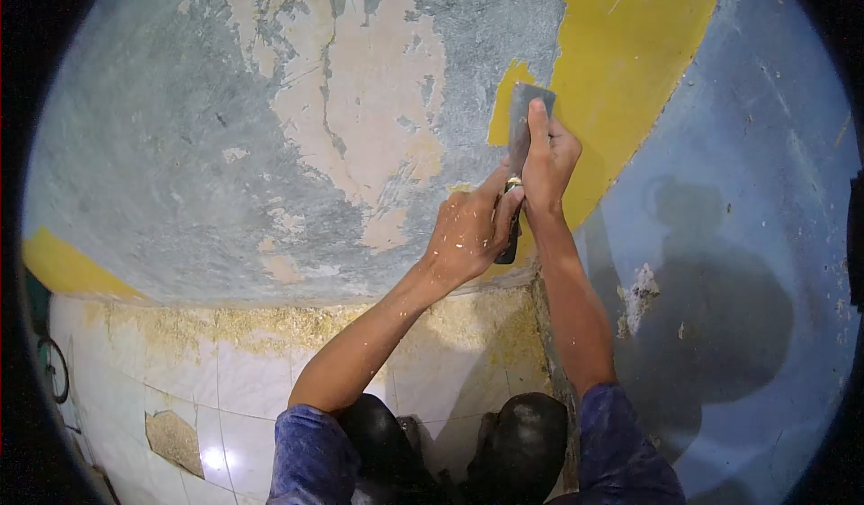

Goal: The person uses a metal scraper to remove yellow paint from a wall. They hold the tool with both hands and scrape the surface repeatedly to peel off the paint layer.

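My left hand (472, 225) is closed around the dark handle of a metal paint scraper (520, 127), speckled with light flakes. My right hand (553, 157) grips the scraper's blade from the right, its thumb lying along the metal. The blade points up the wall, its top edge between a small patch of yellow paint (500, 117) and the broad yellow paint band (621, 52). Left of the scraper the wall (182, 140) shows grey, with bare pale plaster (378, 93) and a crack running through it.
A blue wall (756, 188) with a chipped spot meets this wall at the right corner. Yellow flakes (236, 326) lie along the wall's foot on the white tiled floor (256, 377). One tile has a broken patch (174, 437). A wheel (54, 370) shows at far left.
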`<state>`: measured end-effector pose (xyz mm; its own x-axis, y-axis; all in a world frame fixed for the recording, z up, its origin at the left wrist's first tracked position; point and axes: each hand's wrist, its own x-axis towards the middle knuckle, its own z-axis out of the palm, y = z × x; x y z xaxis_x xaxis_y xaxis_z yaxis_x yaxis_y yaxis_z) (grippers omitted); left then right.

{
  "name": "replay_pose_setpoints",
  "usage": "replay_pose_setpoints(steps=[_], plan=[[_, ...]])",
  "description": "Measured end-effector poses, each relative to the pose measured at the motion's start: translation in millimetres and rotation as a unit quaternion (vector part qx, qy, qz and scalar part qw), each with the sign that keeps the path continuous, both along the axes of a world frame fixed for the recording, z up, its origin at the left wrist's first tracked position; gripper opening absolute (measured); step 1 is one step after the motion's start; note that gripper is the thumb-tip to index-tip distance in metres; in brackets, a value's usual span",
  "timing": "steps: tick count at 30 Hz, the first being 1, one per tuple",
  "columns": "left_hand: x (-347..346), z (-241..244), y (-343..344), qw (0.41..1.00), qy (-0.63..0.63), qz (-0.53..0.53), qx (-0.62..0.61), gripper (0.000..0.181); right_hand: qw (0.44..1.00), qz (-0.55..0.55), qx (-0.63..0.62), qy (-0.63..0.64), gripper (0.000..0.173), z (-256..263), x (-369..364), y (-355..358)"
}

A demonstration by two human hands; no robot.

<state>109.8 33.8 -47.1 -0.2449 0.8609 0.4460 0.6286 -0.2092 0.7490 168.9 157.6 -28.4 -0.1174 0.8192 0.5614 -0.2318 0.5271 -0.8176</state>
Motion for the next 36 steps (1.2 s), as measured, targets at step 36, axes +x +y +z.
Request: replay_pose_setpoints(steps=[36], plan=[[4,-33,-5,0.998,0.005,-0.037,-0.054,0.041,0.988,0.107,-0.095,0.057,0.028,-30,20,-7]])
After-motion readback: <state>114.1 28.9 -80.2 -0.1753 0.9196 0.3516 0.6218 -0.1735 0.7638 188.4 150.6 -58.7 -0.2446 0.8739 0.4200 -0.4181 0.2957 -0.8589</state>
